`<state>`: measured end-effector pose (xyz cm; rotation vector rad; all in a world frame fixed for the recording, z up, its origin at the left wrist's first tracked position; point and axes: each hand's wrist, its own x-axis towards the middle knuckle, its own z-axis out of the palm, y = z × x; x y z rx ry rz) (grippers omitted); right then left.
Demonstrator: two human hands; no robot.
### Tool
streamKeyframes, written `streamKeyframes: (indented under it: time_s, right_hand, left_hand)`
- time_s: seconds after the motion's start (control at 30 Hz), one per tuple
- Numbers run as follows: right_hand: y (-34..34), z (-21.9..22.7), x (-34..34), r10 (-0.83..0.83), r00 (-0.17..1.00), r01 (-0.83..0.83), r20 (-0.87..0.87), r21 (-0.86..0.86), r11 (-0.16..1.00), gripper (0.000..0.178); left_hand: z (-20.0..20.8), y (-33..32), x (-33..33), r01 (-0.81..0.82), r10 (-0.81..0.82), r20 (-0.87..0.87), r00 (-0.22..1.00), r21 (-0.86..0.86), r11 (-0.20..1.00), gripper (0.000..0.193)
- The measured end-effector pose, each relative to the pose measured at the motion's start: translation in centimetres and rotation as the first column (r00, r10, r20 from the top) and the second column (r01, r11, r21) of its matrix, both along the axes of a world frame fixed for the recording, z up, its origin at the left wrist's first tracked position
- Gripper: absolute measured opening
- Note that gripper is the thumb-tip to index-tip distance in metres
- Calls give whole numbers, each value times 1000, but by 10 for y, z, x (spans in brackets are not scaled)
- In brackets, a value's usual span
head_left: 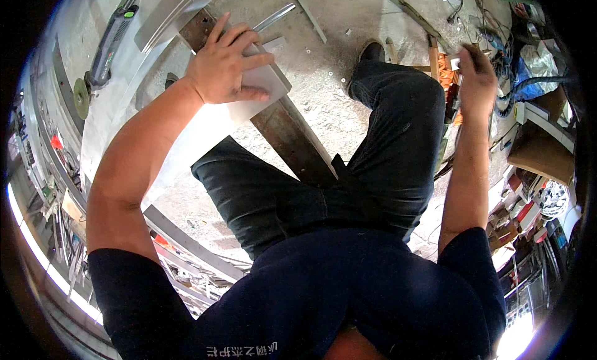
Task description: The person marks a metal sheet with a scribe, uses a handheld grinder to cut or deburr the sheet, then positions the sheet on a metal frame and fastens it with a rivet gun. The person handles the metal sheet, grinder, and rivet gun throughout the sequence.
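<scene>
My left hand (227, 64) lies with its fingers spread on a pale, shiny bent metal sheet (273, 77). The sheet rests across a rusty steel beam (289, 133), which runs toward me between my legs. Off to the right, my right hand (477, 80) is raised and somewhat blurred, its fingers drawn together. A small white patch shows beside those fingertips; I cannot make out whether it is held. Left of my left hand, an angle grinder (112, 46) with a round disc (81, 99) lies on a pale surface.
More bent metal pieces (168, 15) are stacked at the beam's far end. A metal strip (308, 15) lies on the dusty floor. On the right are orange material (445, 74), cables, a cardboard box (541, 152) and mixed scrap. Long metal lengths lie at the left.
</scene>
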<state>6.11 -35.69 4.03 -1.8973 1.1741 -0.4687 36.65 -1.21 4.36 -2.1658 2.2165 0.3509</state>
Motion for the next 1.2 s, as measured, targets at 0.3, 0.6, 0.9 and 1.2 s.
streamKeyframes:
  time_s: [0.3,0.6,0.9,1.2]
  right_hand:
    - [-46,-174,-143,-29,744,-178,-668,-240,954,40]
    - [-66,-176,-121,-243,517,-119,-821,-350,929,54]
    - [-83,-103,-115,-166,504,7,-848,-188,982,90]
    - [76,122,-172,198,976,-172,-92,232,957,44]
  left_hand:
    - [-9,1,4,31,-35,-50,998,-87,996,67]
    - [13,2,1,-47,51,-97,994,36,998,66]
    - [3,5,4,-16,12,-64,998,-63,998,66]
    - [-3,15,6,-16,10,-63,998,-99,995,64]
